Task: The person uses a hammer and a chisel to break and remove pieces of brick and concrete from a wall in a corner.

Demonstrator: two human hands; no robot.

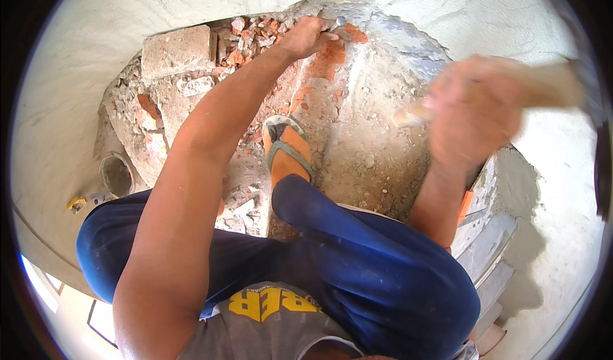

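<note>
My left hand (309,35) grips a metal chisel (340,21), and its rounded striking end sticks out past the fingers. Most of the chisel is hidden by the hand. Beside it is exposed red brick (355,33), at the edge of the broken plaster. My right hand (474,113) is raised on the right, closed around the wooden handle of a hammer (550,84). Hand and handle are blurred, and the dark hammer head (586,63) lies at the picture's right rim. The two hands are well apart.
Brick rubble (254,37) and a large masonry block (177,49) lie upper left. My sandalled foot (287,149) rests on the rough debris-strewn surface. A round pipe opening (116,175) is at left, near a yellow object (75,204). Grey slabs (488,240) stand at right.
</note>
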